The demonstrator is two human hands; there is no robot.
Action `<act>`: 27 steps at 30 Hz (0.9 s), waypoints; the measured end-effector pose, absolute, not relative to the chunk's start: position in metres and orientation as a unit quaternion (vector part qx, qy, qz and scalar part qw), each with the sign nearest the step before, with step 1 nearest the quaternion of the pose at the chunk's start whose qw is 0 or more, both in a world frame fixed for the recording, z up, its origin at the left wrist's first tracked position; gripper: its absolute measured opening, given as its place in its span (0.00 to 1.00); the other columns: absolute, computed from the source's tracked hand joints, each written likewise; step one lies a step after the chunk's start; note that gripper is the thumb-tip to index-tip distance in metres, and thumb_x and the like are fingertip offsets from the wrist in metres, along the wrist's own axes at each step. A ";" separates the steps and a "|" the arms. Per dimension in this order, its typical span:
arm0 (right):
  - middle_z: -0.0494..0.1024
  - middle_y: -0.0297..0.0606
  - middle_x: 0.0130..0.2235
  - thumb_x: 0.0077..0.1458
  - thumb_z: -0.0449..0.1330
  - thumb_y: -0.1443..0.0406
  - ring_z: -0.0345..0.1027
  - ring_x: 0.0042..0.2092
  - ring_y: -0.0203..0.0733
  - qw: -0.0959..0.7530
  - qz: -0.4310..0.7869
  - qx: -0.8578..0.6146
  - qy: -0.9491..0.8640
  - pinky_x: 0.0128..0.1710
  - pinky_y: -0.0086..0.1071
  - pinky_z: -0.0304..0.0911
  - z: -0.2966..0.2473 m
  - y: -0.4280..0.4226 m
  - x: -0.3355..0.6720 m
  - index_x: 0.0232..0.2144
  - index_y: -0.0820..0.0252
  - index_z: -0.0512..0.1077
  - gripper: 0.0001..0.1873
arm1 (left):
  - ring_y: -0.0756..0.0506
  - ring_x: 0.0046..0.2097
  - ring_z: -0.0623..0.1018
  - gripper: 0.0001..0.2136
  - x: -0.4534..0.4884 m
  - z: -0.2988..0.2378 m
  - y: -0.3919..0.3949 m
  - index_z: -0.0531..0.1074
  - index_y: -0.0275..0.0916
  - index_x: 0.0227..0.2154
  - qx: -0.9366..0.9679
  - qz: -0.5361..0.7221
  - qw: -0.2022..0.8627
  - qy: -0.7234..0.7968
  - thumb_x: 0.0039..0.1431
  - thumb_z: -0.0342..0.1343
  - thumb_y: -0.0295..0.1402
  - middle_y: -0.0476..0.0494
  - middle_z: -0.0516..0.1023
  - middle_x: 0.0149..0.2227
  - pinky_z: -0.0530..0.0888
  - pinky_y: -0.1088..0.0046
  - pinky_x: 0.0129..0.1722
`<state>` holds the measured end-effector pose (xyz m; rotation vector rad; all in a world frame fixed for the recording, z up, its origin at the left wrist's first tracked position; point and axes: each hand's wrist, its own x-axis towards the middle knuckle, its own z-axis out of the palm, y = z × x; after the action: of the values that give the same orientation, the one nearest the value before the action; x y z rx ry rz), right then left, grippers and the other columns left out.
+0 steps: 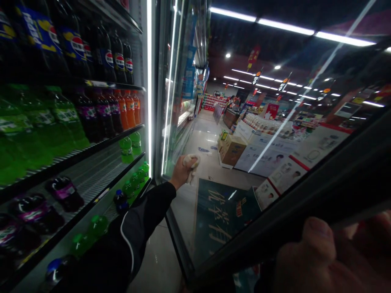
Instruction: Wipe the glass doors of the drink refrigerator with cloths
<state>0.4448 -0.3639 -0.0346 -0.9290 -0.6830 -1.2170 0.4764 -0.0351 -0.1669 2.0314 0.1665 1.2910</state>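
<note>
My left hand (182,169), at the end of a dark sleeve, is closed around a bunched pale cloth (192,162). The cloth is at the inner side of the glass door (220,211) of a drinks fridge; whether it presses on the pane is hard to tell. Close to the camera at the lower right, my right hand (311,252) is wrapped around the dark door frame (275,215), its thumb on top and the other fingers partly in shadow. The door stands swung out from the fridge.
To the left, fridge shelves (113,136) hold dark cola bottles (76,44), green bottles (61,114), purple-labelled bottles (64,191) and orange bottles (125,108). Through the glass show an aisle floor (204,138), a cardboard box (232,149) and stacked white cartons (284,175).
</note>
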 end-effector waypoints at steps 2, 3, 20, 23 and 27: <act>0.78 0.37 0.46 0.40 0.77 0.62 0.72 0.48 0.51 0.613 -0.594 -0.387 -0.349 0.42 0.48 0.73 -0.030 -0.361 0.445 0.51 0.48 0.77 0.33 | 0.40 0.54 0.83 0.14 0.478 -0.163 -0.035 0.82 0.46 0.54 0.762 0.517 0.375 0.107 0.75 0.56 0.42 0.39 0.78 0.51 0.84 0.54 0.59; 0.80 0.37 0.46 0.43 0.76 0.63 0.71 0.46 0.48 0.597 -0.606 -0.380 -0.362 0.39 0.43 0.71 -0.027 -0.359 0.444 0.52 0.50 0.77 0.31 | 0.41 0.55 0.83 0.16 0.478 -0.162 -0.037 0.81 0.46 0.57 0.748 0.526 0.384 0.127 0.77 0.52 0.41 0.39 0.77 0.51 0.83 0.54 0.61; 0.80 0.39 0.54 0.49 0.75 0.66 0.78 0.51 0.45 0.595 -0.577 -0.404 -0.386 0.44 0.39 0.72 -0.020 -0.348 0.427 0.52 0.54 0.73 0.28 | 0.37 0.56 0.78 0.27 0.377 -0.052 -0.245 0.62 0.54 0.77 0.743 0.546 0.339 -0.191 0.81 0.42 0.48 0.35 0.77 0.61 0.83 0.56 0.56; 0.79 0.39 0.55 0.51 0.73 0.64 0.78 0.52 0.45 0.616 -0.561 -0.425 -0.352 0.45 0.40 0.73 -0.019 -0.346 0.420 0.51 0.53 0.71 0.26 | 0.37 0.53 0.79 0.26 0.383 -0.050 -0.242 0.64 0.55 0.76 0.751 0.566 0.278 -0.194 0.81 0.42 0.47 0.36 0.78 0.55 0.84 0.57 0.52; 0.76 0.37 0.53 0.50 0.74 0.62 0.76 0.50 0.44 0.629 -0.547 -0.431 -0.344 0.43 0.38 0.72 -0.020 -0.345 0.413 0.50 0.54 0.69 0.27 | 0.39 0.54 0.78 0.23 0.402 -0.062 -0.224 0.74 0.55 0.69 0.725 0.637 0.193 -0.178 0.80 0.46 0.49 0.37 0.76 0.55 0.83 0.58 0.53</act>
<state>0.4133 -0.3448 -0.0198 -0.9866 -0.7887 -1.2540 0.4024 -0.2244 -0.0615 2.0332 -0.5004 1.7874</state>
